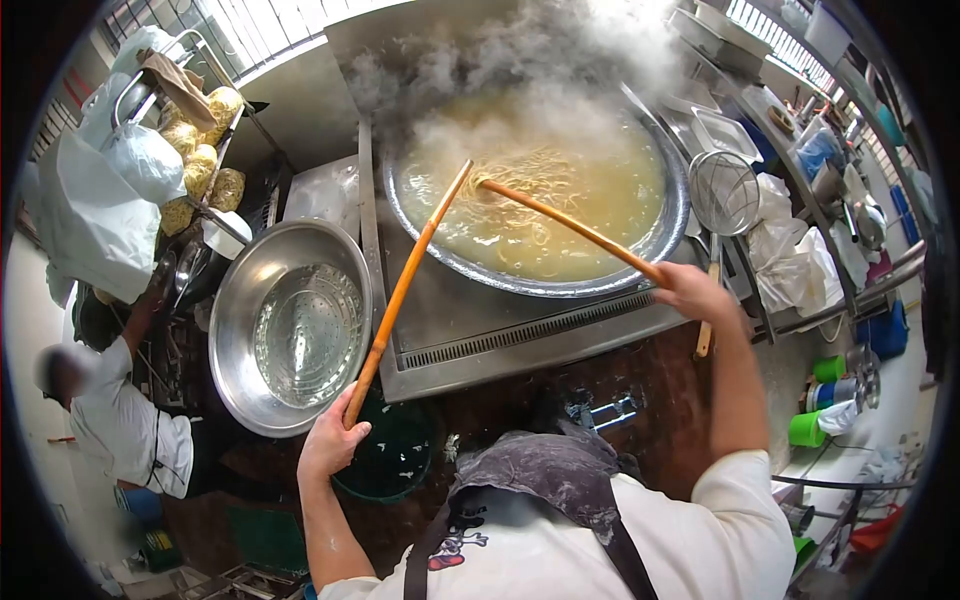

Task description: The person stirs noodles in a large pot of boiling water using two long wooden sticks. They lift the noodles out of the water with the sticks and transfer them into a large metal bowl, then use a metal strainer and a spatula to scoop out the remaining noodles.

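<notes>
My left hand (333, 440) is wrapped round the lower end of a long wooden stick (405, 280), whose tip reaches over the near left part of a big wok (672, 205). In my right hand (695, 292) is a second wooden stick (570, 232), slanting down into the wok from the right. The two tips come close together beside a mass of noodles (540, 185) in cloudy yellowish liquid. Thick steam hides the wok's far side. A wide steel basin (232, 325) with a perforated bottom stands left of the wok, near my left hand.
A wire skimmer (725, 192) with a wooden handle hangs to the right of the wok. Bags of yellow noodles (200, 165) fill a rack at left. A co-worker in a white shirt (125, 420) stands at the far left. Below the basin is a dark green bin (385, 470).
</notes>
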`<state>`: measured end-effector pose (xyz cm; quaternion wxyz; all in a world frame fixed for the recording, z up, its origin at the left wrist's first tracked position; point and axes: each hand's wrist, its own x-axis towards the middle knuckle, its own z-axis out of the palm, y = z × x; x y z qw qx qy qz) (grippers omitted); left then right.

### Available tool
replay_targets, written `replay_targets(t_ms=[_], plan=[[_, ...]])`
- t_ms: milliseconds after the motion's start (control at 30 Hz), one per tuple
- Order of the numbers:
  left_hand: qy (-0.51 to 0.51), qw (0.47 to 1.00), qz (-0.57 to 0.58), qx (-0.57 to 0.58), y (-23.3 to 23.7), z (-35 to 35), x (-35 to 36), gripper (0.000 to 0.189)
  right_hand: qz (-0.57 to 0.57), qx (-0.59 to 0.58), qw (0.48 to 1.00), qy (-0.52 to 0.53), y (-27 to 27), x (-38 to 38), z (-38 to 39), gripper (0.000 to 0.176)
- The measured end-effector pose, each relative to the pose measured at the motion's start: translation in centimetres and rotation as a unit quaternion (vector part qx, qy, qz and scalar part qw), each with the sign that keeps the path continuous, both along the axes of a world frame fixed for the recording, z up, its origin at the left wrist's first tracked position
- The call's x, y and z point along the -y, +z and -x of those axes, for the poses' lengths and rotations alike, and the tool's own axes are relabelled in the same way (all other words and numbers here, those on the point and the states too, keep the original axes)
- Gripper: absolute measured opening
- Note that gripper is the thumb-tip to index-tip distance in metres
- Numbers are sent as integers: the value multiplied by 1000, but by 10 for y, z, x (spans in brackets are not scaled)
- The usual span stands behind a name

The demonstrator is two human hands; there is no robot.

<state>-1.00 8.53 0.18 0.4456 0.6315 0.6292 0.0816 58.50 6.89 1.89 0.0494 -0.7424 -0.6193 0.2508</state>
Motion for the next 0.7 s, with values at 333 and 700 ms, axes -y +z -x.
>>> replay_targets(t_ms=[333,700], plan=[[-286,906,-96,-298,13,-110,-78,63,114,259,947,-155,125,119,-73,41],[-370,896,-144,-197,-107,-342,-185,32,31,134,974,-183,-176,-114,-130,34]])
